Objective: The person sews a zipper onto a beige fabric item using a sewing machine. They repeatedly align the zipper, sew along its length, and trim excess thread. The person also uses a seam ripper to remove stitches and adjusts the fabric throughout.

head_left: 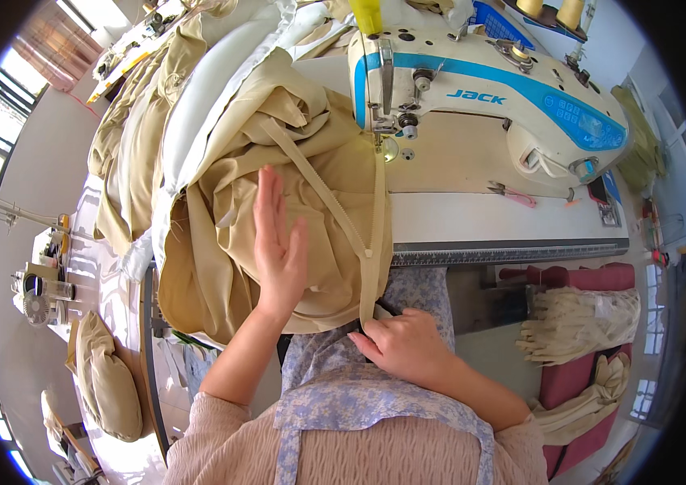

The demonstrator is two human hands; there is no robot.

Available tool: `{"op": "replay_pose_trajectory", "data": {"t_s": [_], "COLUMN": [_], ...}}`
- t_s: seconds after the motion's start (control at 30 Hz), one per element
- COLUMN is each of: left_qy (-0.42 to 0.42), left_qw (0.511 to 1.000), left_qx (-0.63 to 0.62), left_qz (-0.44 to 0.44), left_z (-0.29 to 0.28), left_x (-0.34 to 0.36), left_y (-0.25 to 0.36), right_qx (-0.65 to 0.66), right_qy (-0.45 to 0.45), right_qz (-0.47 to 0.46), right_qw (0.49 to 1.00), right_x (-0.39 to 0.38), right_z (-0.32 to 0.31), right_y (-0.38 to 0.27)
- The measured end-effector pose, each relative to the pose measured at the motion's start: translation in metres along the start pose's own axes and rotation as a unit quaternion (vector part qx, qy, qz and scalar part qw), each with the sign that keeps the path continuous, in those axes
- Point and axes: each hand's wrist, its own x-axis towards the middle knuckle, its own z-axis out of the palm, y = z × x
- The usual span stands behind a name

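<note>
Khaki fabric (234, 210) lies bunched over the left end of the sewing machine's table and hangs past its front edge. My left hand (280, 255) is open, fingers stretched out together, over or against its folds; I cannot tell how firmly it touches. A beige zipper (328, 198) is spread in a V on the fabric, its right tape running up under the needle area of the white and blue sewing machine (472, 89). At the front edge, my right hand (409, 343) is closed around the zipper's lower end; its fingertips are partly hidden.
Pink-handled thread snips (514, 195) lie on the machine table (472, 222). White and khaki fabric is heaped at the far left. To the right, a bundle of beige zippers (573, 323) rests on dark red cloth. A stuffed khaki bundle (106, 376) sits at the left.
</note>
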Motion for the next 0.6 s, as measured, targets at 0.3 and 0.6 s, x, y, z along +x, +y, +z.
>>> {"op": "replay_pose_trajectory", "data": {"t_s": [0.3,0.6], "left_qy": [-0.408,-0.28], "left_qw": [0.768,0.879], "left_qx": [0.435,0.323], "left_qz": [0.234,0.213], "left_z": [0.01,0.037], "left_x": [0.034,0.052], "left_y": [-0.003,-0.026], "right_qx": [0.125,0.364], "right_qy": [0.004,0.003], "right_qz": [0.008,0.325], "right_qw": [0.992,0.873], "right_x": [0.007,-0.007], "right_z": [-0.018,0.036], "right_y": [0.0,0.078]}}
